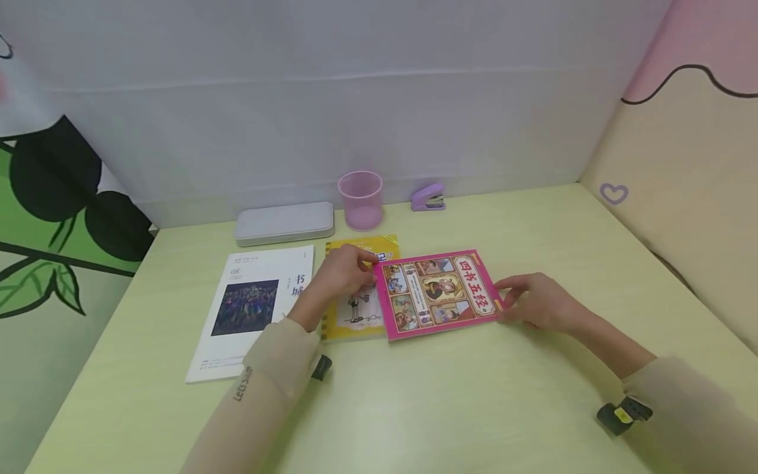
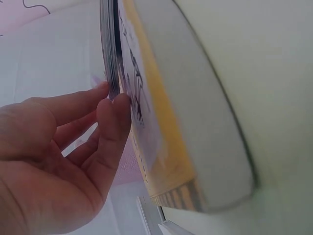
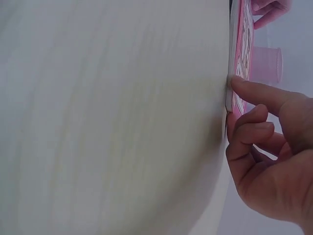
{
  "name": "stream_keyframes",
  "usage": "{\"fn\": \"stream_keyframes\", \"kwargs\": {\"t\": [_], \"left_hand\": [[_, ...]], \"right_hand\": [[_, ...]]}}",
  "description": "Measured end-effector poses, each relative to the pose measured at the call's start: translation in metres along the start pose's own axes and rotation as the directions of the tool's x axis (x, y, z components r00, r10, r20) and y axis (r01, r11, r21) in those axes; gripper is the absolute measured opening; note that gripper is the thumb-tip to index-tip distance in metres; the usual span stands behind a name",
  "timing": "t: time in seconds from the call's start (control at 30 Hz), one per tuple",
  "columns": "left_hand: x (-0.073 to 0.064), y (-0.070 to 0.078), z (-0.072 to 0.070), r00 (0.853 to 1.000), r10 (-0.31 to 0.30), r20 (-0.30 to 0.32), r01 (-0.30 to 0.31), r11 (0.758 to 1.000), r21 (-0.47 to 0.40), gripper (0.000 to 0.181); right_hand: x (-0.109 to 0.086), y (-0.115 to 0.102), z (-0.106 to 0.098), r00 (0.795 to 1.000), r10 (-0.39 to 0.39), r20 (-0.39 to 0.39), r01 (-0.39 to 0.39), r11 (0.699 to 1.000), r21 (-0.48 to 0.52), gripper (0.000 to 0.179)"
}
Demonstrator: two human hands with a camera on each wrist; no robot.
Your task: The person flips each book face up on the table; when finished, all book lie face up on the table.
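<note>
A pink-bordered picture book (image 1: pixel 439 293) lies at a slant, its left part over a yellow spiral-bound book (image 1: pixel 354 315). At its upper left corner my left hand (image 1: pixel 346 268) pinches the edge between thumb and fingers. The left wrist view shows that hand (image 2: pixel 73 147) with its fingertips right against the yellow book's cover (image 2: pixel 146 98). My right hand (image 1: pixel 543 301) grips the pink book's right edge. In the right wrist view the thumb of the right hand (image 3: pixel 274 142) is on that edge, with curled fingers beside the corner.
Left of the yellow book lies a white magazine (image 1: pixel 249 309) with a dark picture. Along the back wall stand a grey flat case (image 1: pixel 285 222), a pink translucent cup (image 1: pixel 362 201) and a purple stapler (image 1: pixel 428 197). A side wall (image 1: pixel 699 184) borders the table on the right.
</note>
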State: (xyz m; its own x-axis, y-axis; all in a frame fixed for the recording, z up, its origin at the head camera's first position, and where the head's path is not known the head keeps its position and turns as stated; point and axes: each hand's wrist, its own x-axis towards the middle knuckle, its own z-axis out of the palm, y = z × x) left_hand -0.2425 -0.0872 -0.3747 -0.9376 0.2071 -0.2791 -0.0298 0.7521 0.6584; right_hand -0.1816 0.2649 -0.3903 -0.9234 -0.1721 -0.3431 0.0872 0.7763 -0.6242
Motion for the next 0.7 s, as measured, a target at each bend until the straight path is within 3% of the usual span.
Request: {"fn": "stream_keyframes", "kwargs": {"t": [0.23, 0.47, 0.7], "left_hand": [[-0.003, -0.001, 0.003, 1.000, -0.007, -0.015, 0.007, 1.000, -0.005, 0.042], [-0.009, 0.000, 0.006, 1.000, -0.019, 0.006, 0.020, 1.000, -0.018, 0.039], [-0.016, -0.001, 0.010, 1.000, 0.010, 0.007, -0.009, 1.000, -0.008, 0.027]], "right_hand": [[0.004, -0.003, -0.003, 1.000, 0.007, -0.003, -0.007, 0.999, -0.033, 0.065], [0.013, 0.007, -0.015, 0.998, -0.052, 0.020, 0.052, 0.999, -0.013, 0.063], [0.024, 0.016, -0.027, 0.996, -0.086, 0.013, 0.086, 0.996, 0.006, 0.051]]}}
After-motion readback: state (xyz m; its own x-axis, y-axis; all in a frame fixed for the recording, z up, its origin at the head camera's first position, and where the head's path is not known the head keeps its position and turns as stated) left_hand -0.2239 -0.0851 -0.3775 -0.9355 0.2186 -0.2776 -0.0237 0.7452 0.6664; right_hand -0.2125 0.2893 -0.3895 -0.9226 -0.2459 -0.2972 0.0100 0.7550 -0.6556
